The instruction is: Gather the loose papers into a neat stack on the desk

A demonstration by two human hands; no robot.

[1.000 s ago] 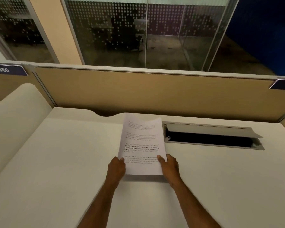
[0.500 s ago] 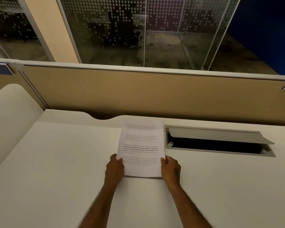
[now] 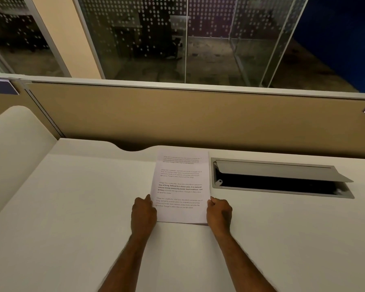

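A stack of white printed papers (image 3: 180,186) lies flat on the white desk (image 3: 72,207), its edges lined up, just left of the cable hatch. My left hand (image 3: 143,213) grips the stack's lower left edge, fingers curled against it. At the lower right edge my right hand (image 3: 219,211) holds the stack the same way. The sheets under the top page are hidden, so I cannot tell how many there are.
An open grey cable hatch (image 3: 282,178) with a raised lid is set into the desk right of the papers. A tan partition panel (image 3: 198,119) closes the far edge, with glass walls behind. A curved white side panel (image 3: 15,148) rises at the left.
The papers were tilted up off the desk a second ago and now lie flat. Both hands slid from the bottom corners to the side edges.
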